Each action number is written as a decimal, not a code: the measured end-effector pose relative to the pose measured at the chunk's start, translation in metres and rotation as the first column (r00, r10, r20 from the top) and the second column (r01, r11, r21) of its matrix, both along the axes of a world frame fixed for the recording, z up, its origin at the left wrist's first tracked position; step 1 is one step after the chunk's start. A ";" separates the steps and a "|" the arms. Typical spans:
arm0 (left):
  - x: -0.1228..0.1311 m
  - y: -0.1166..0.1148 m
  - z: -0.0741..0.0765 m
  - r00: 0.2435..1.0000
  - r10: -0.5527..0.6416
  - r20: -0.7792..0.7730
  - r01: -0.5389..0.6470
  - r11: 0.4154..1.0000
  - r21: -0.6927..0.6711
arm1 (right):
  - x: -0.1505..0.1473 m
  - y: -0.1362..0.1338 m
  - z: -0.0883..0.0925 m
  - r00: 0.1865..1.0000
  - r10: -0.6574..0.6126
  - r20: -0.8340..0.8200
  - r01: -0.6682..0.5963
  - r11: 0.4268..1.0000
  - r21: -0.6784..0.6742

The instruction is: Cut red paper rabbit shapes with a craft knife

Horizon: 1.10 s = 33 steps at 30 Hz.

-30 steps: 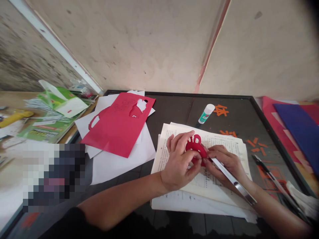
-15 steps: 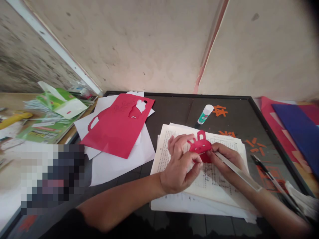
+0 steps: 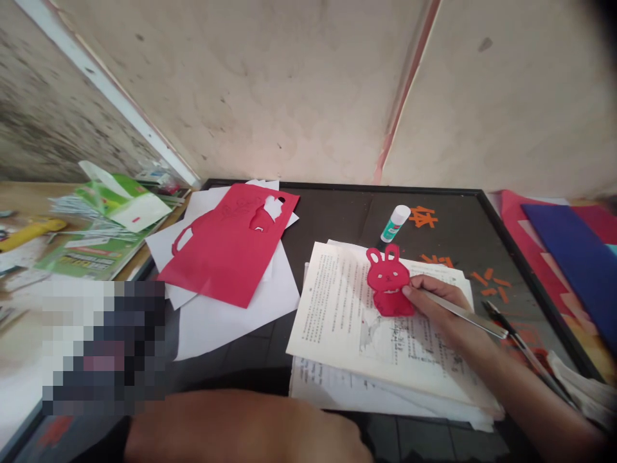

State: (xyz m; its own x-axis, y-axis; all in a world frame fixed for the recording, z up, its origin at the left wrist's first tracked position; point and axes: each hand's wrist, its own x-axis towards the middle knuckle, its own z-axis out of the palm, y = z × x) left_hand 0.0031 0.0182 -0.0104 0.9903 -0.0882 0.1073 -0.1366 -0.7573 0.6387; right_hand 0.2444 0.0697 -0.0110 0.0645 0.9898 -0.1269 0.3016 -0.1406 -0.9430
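Since the left hand (image 3: 308, 431), its grip unclear, has let go, the red paper rabbit (image 3: 388, 281) lies flat on printed pages (image 3: 337, 308), the right hand (image 3: 436, 308) clamped on long tweezers (image 3: 463, 314) just beside it.

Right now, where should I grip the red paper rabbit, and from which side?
Pinch the red paper rabbit by its solid lower body, coming from the left. It lies flat on the printed pages, the ears are thin and look easily bent, and the right hand with its slim metal tool occupies the right side.
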 end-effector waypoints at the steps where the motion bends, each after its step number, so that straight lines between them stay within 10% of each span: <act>1: -0.005 0.007 0.008 1.000 -0.007 -0.024 0.005 0.998 -0.061 | 0.000 0.000 0.001 1.000 0.013 -0.012 -0.013 1.000 -0.002; 4: -0.005 0.034 0.038 1.000 -0.026 -0.001 0.026 0.999 -0.046 | 0.000 -0.002 0.006 0.998 0.067 0.007 -0.067 0.998 0.004; 7: 0.009 0.050 0.055 0.884 0.464 0.056 -0.465 0.857 0.221 | 0.000 -0.003 0.013 0.979 0.144 0.145 -0.150 0.988 0.030; 10: 0.023 0.049 0.043 0.796 0.588 0.141 -0.577 0.669 0.469 | 0.002 -0.002 0.014 0.970 -0.034 0.239 -0.011 0.982 0.186; 13: 0.031 0.043 0.018 0.775 0.592 0.221 -0.608 0.603 0.516 | 0.005 0.002 0.009 0.956 -0.228 0.183 0.174 0.947 0.271; 16: 0.035 0.041 0.001 0.736 0.599 0.315 -0.669 0.573 0.474 | 0.008 0.005 0.002 0.970 -0.164 0.180 0.131 0.975 0.182; 24: 0.036 0.045 -0.006 0.724 0.538 0.432 -0.690 0.550 0.470 | 0.016 0.008 0.002 0.958 -0.234 0.167 0.200 0.960 0.196; 33: 0.029 0.029 0.011 0.710 0.062 0.701 -0.515 0.725 0.458 | 0.000 -0.005 0.004 0.998 -0.060 0.022 0.059 0.998 0.029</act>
